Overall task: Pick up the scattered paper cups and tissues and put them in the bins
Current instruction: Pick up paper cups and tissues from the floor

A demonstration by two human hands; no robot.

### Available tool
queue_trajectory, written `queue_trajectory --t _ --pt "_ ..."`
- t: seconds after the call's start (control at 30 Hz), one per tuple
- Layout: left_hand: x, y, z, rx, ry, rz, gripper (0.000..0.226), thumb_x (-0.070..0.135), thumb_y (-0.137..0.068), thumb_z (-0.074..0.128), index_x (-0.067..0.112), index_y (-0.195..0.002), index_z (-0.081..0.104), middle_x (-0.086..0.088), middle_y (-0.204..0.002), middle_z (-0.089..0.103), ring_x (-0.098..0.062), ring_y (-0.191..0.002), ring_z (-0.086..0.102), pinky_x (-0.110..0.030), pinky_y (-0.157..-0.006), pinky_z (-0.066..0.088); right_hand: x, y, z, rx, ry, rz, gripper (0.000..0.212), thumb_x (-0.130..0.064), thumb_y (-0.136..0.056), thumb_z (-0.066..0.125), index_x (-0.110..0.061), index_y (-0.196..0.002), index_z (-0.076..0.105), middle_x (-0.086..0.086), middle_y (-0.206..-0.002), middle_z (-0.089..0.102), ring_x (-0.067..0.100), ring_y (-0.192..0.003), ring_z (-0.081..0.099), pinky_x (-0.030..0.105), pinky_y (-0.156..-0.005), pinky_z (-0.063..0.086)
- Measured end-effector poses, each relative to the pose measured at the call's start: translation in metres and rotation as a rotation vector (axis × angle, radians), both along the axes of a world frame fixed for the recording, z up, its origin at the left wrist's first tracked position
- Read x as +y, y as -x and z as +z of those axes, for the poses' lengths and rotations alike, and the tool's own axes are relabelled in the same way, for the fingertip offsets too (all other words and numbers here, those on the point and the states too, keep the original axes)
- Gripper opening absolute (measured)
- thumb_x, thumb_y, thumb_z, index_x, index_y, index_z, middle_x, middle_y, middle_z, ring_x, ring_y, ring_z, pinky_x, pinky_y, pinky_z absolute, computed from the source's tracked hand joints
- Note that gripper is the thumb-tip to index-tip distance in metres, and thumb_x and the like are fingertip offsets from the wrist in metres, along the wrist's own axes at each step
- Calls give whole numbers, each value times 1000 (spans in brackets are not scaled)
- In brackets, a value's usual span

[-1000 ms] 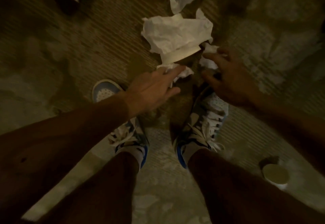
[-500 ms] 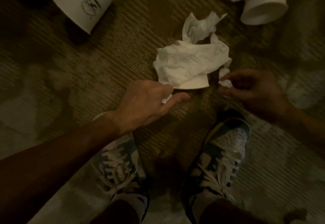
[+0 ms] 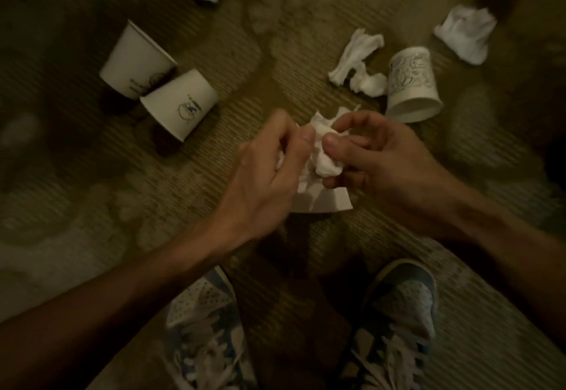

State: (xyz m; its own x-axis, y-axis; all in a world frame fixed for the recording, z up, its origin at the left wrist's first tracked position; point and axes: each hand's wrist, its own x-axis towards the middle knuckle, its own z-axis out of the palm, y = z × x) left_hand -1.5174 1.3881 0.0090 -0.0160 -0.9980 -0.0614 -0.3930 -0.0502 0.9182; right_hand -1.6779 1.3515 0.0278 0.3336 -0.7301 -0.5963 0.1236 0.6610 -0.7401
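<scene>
Both hands meet over the carpeted floor (image 3: pixel 92 206), just ahead of the shoes (image 3: pixel 401 307), and work one crumpled tissue (image 3: pixel 324 160) between them. The left hand (image 3: pixel 263 172) has its fingers curled round the tissue's near side with the thumb pressed in. The right hand (image 3: pixel 376 163) pinches the wad between thumb and forefinger, its other fingers loosely bent. Below the wad shows the pale side of what looks like a paper cup (image 3: pixel 333 202); I cannot tell whether it is lifted or lies on the floor. To do this step well, I would press the loose corners inward until one hand alone can close on the ball, tuck it into that cup if the cup is free, and so carry both away together. No bin is in view, so the hold must last the walk. Two plain cups (image 3: pixel 180 103) lie to the left, and a patterned cup (image 3: pixel 412 83) to the right beside a twisted tissue (image 3: pixel 356 58). Half a second ago the hands were apart, each with a small scrap, and the tissue lay spread on the floor; now it is gathered up between them.
</scene>
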Motion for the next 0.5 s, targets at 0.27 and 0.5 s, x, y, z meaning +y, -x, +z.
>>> queue_trajectory --t 0.27,0.5 --pt "-7 3 -8 195 -190 149 41 66 -94 38 34 -96 64 6 -91 68 -4 -83 67 -20 -63 54 0 -25 -9 -113 -71 95 26 -18 -91 59 -2 -107 70 15 -105 73 21 -95 72 24 -75 56" --pt "-16 -39 -41 12 -254 367 35 40 -101 48 24 -72 57 14 -58 54 2 -51 49 -10 -45 37 -30 16 -28 832 613 539 40 -56 -75 70 -35 -109 67 -21 -99 60 -6 -80 57 14 -65 43"
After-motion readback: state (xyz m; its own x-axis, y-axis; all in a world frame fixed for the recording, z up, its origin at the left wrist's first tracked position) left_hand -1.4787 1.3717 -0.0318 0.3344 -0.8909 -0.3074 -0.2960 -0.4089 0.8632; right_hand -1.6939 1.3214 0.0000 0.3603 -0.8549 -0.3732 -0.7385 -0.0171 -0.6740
